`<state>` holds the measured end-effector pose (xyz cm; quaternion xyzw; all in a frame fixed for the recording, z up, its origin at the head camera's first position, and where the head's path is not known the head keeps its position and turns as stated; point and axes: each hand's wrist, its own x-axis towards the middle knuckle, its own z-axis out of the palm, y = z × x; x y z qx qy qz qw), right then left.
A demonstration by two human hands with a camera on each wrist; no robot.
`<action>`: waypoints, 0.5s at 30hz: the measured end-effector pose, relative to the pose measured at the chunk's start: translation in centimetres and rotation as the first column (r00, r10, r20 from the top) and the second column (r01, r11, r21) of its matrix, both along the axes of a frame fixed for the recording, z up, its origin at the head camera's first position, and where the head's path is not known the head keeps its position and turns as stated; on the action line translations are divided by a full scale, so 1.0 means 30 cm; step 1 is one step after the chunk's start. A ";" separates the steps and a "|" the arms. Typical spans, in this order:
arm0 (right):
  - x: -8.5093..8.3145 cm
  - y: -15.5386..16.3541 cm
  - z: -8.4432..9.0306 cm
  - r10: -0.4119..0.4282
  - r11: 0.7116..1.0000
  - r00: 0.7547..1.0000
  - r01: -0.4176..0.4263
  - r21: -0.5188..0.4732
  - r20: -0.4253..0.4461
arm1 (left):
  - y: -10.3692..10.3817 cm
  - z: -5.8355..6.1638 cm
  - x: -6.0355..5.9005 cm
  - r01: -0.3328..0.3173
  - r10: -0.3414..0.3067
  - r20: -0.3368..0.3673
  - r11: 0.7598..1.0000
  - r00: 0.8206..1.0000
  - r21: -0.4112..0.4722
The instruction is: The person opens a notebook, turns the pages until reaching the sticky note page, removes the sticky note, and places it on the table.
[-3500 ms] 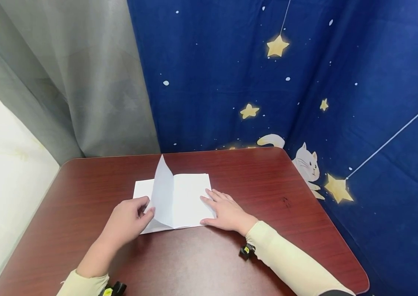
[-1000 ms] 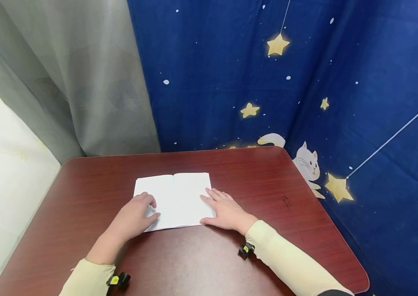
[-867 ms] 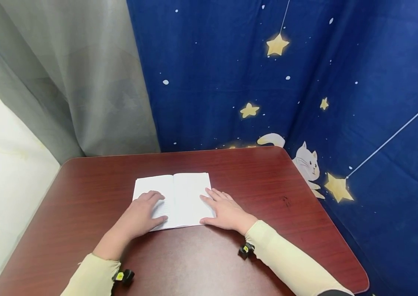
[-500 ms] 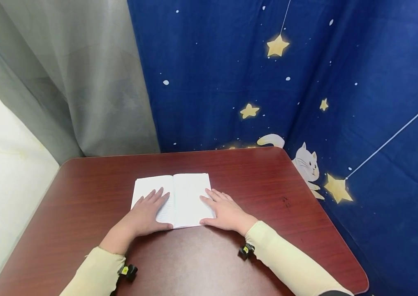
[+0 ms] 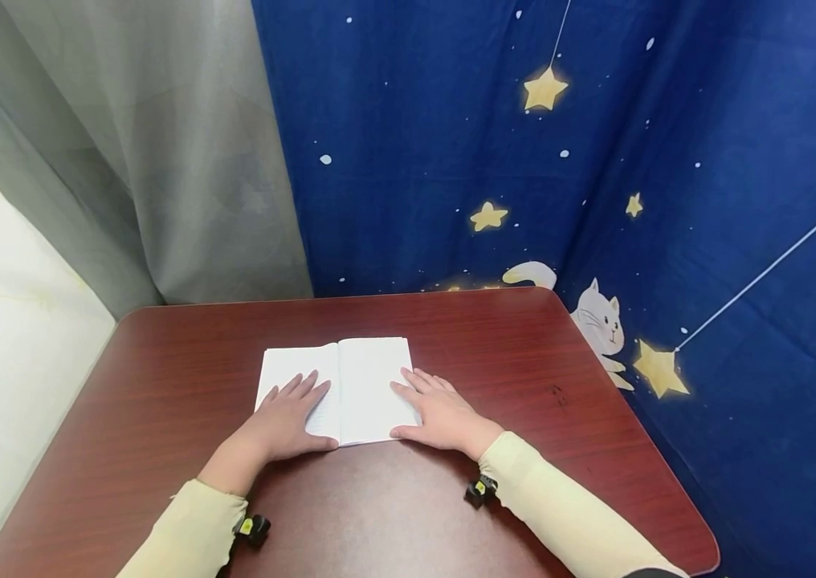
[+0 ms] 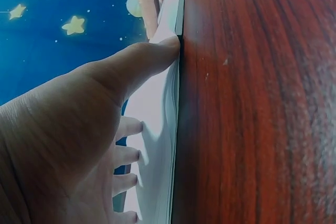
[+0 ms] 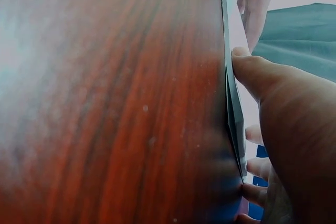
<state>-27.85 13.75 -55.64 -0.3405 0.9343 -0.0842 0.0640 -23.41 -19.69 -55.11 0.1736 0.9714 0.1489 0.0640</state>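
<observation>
An opened notebook point(image 5: 372, 385) with white pages lies flat on the table, its fold running away from me. My left hand point(image 5: 285, 421) rests spread on the left page, the thumb reaching to the fold at the near edge. Faint ruled lines show on that page beside the fingers. On the right page's outer edge lies my right hand point(image 5: 440, 413), fingers extended. From the left wrist, the thumb of the left hand point(image 6: 68, 124) presses at the page edge point(image 6: 152, 103). In the right wrist view the right hand point(image 7: 294, 124) touches the notebook's edge point(image 7: 233, 87).
The reddish-brown wooden table point(image 5: 393, 514) has rounded corners. Behind it hang a grey curtain point(image 5: 198, 160) and a blue curtain point(image 5: 415, 144) with stars and a white cat. A white surface point(image 5: 10, 361) stands at the left. Small black cameras point(image 5: 480, 490) sit on both wrists.
The page that stood raised by my left hand now lies down on the left side. My left hand has moved right and spread flat on it. The right hand has stayed in place.
</observation>
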 end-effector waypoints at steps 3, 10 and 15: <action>0.001 -0.002 0.004 0.003 1.000 1.000 -0.003 -0.003 -0.002 | 0.000 -0.002 0.001 -0.001 0.001 0.001 1.000 1.000 0.003; -0.001 -0.008 0.011 0.001 0.999 1.000 -0.002 -0.032 -0.019 | 0.003 0.011 0.009 -0.002 0.002 -0.003 1.000 1.000 0.007; 0.010 -0.016 0.014 0.021 0.996 0.997 -0.027 -0.090 -0.068 | 0.012 0.022 0.015 -0.017 0.017 0.014 1.000 1.000 0.011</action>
